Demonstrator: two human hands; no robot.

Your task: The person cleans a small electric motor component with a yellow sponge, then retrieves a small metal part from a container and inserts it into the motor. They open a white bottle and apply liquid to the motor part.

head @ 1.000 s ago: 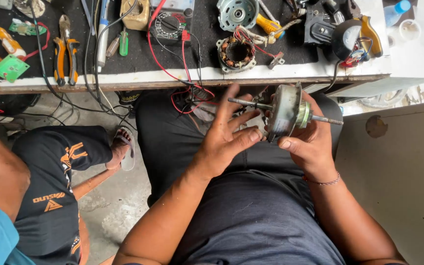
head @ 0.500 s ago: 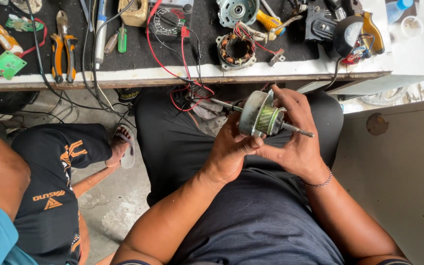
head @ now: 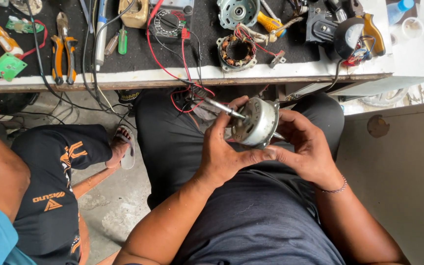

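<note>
I hold a round silver motor housing point(head: 258, 122) with a steel shaft sticking out to the upper left, over my lap. My left hand point(head: 226, 147) cups it from the left and below, thumb beside the shaft. On the right side my right hand point(head: 307, 145) grips the housing, fingers wrapped behind it. Both hands are closed on it just below the bench edge. On the bench above lies a copper-wound stator point(head: 236, 51) with red wires and a second silver end cover point(head: 236, 12).
The black-topped workbench point(head: 172, 73) carries orange-handled pliers point(head: 62, 49), a multimeter point(head: 170, 19), green circuit boards point(head: 6, 66), a soldering tool and a black device point(head: 342, 29). Red and black wires point(head: 187, 93) hang over its edge. Another person's knee and sandalled foot point(head: 123, 145) are at left.
I have turned the motor in my hands: the housing's closed silver face now shows and the shaft points up-left. Both hands have regripped it, a little lower and more to the centre.
</note>
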